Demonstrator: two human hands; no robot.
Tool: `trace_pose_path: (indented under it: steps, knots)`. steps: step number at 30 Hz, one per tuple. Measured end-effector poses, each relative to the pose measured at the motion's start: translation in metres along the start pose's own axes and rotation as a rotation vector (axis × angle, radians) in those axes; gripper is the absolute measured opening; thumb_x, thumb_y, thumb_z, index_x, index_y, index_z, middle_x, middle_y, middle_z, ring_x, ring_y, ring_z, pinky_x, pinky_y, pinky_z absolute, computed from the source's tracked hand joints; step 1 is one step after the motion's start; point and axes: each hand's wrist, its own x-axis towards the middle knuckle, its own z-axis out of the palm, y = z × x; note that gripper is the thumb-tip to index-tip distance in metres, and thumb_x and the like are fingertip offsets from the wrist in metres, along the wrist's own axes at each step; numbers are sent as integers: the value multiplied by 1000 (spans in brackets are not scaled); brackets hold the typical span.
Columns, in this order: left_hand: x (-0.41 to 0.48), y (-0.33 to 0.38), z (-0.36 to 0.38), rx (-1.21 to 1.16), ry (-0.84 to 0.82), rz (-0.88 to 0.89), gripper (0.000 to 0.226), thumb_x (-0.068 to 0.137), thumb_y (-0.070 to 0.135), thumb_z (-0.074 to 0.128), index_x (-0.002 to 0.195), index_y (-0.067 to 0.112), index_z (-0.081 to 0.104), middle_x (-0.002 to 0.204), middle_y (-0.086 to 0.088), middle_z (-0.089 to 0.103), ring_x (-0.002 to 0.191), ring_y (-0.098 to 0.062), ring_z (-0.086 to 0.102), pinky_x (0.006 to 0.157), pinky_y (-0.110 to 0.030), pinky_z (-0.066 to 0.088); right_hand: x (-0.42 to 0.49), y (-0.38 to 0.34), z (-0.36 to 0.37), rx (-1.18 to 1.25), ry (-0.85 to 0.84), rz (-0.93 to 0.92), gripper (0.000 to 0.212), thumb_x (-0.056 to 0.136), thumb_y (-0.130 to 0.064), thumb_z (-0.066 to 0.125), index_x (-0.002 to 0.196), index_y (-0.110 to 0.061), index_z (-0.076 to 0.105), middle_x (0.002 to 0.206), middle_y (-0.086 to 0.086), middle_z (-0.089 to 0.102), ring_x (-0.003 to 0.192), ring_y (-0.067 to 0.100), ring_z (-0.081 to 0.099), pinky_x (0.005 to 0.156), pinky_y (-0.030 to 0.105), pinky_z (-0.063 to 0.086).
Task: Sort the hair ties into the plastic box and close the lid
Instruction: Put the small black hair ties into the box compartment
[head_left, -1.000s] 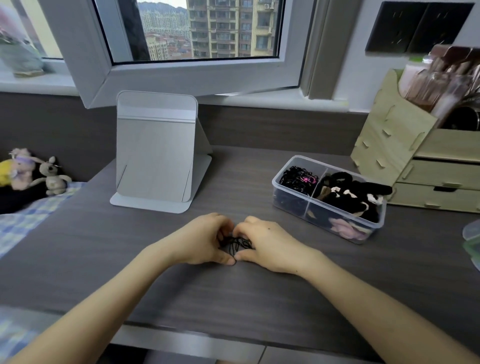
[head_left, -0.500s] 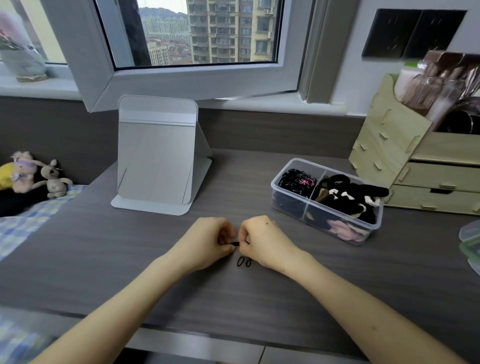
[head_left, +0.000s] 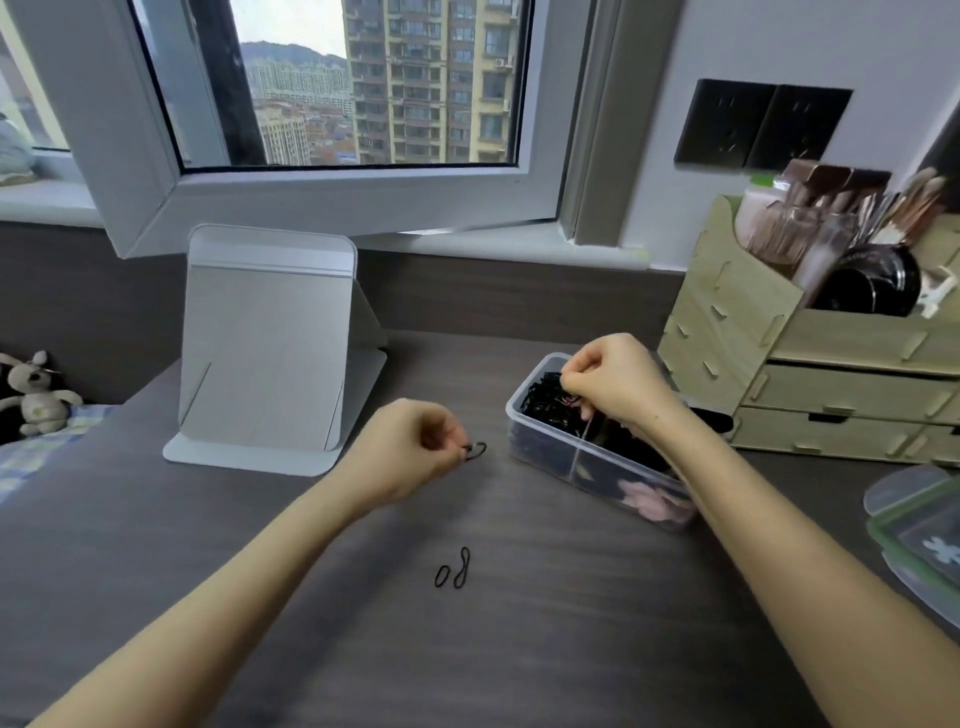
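Observation:
A clear plastic box with a divider sits on the dark desk, holding thin black hair ties in its far compartment and bigger scrunchies in the near one. My right hand hovers over the far compartment, fingers curled down among the thin black ties; whether it grips any I cannot tell. Left of the box, my left hand pinches a thin black hair tie just above the desk. Two small black hair ties lie loose on the desk in front of me. The box's clear lid rests at the right edge.
A folded grey mirror stand stands at the back left. A wooden organiser with brushes fills the back right, close behind the box. A green-rimmed lid lies at the far right. Soft toys sit on the bed at left.
Both hands lifted off the little pile in front of me. My right hand went right to the box's far compartment; my left hand moved toward the box with one tie. Two ties stayed on the desk.

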Motion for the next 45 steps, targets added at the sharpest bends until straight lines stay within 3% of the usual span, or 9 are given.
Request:
trace_pose_path:
  steps: [5,9,13,17,23,33,38,41,45]
  knots:
    - [61,45,13,-27,76,122,5,78,9,68,78,14,71,70,5,65,61,-4,57,65,-17,45,44,11,3,-214,-41,60,20,84,-4,51,72,-10,65,72,16,74,37,2,60,63,24,56]
    - [88,54,34,90,-78,144,17,80,7,65,95,11,71,99,-5,72,87,-14,63,82,-24,49,52,12,0,-289,-75,65,28,88,-7,45,62,-10,55,75,16,72,59,22,71,62,29,55]
    - [85,50,26,35,-102,117,25,82,7,65,105,14,69,112,-2,69,102,-14,63,86,-21,46,36,7,-10,-312,14,-38,26,87,-7,47,76,-2,70,82,15,72,72,31,70,73,40,59]
    - [46,35,3,30,-64,45,17,79,22,71,95,17,71,91,3,70,84,-12,65,76,-23,53,-11,0,-15,-255,21,-192,26,91,-12,47,88,-7,73,84,9,72,75,25,68,76,39,56]
    - [-32,11,8,374,-413,-168,37,74,51,67,84,15,63,72,-3,73,52,-10,60,60,-25,50,-65,10,-20,-265,25,-268,23,90,-14,51,85,-9,73,83,2,73,80,18,64,77,36,51]
    - [-40,26,35,621,-408,-69,13,73,5,54,79,-1,65,89,-20,67,85,-36,62,65,-35,48,-108,35,-49,-244,100,-283,18,87,-12,56,77,-9,72,76,1,71,66,5,60,59,12,42]
    - [3,64,18,429,-181,21,11,71,3,56,68,-3,65,64,-16,55,61,-25,47,54,-29,43,-116,51,-75,-289,180,-209,15,87,-18,60,87,-14,75,75,-4,70,73,13,62,62,17,42]
    - [45,90,23,253,0,104,13,72,2,56,75,-4,68,67,-17,63,66,-28,57,66,-35,53,-119,64,-87,-352,228,-142,18,88,-21,59,91,-14,74,83,3,73,79,18,64,71,30,47]
    - [81,95,51,216,-41,100,14,76,2,57,79,-3,69,83,-22,71,81,-34,67,69,-36,56,-120,96,-96,-565,291,-30,22,89,-26,55,98,-12,70,97,7,71,92,26,62,80,36,49]
